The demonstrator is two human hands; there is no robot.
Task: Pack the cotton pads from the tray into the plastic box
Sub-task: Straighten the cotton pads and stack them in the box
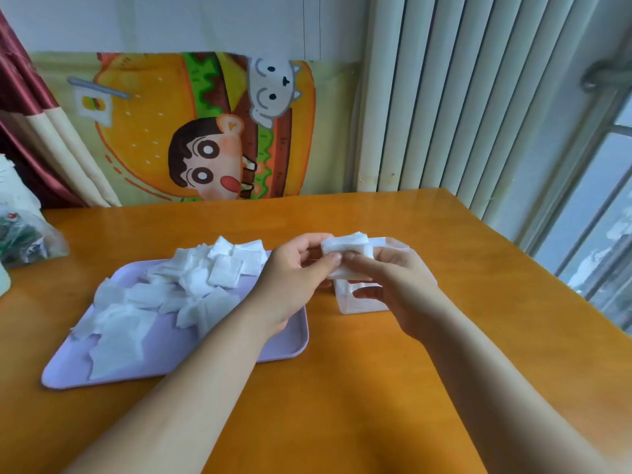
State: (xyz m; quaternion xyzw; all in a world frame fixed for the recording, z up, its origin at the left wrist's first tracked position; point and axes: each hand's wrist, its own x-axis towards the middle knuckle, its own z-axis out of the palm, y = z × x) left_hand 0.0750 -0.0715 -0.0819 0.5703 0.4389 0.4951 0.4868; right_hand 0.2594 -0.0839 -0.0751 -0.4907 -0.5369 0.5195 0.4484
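A lilac tray [280,347] lies on the wooden table, left of centre, with several white square cotton pads [191,289] scattered over it. To its right stands a small clear plastic box [359,302], partly hidden behind my hands. Just above the box both hands hold a small stack of cotton pads [345,248]. My left hand [290,282] pinches the stack's left side between thumb and fingers. From the right, my right hand [400,285] grips the stack, its index finger lying across the front.
A cartoon burger poster [191,128] leans against the wall behind the table. A clear bag of dark items [24,234] sits at the far left edge. The radiator [461,97] and the window [598,217] stand to the right. Bare table [342,405] lies in front of the tray.
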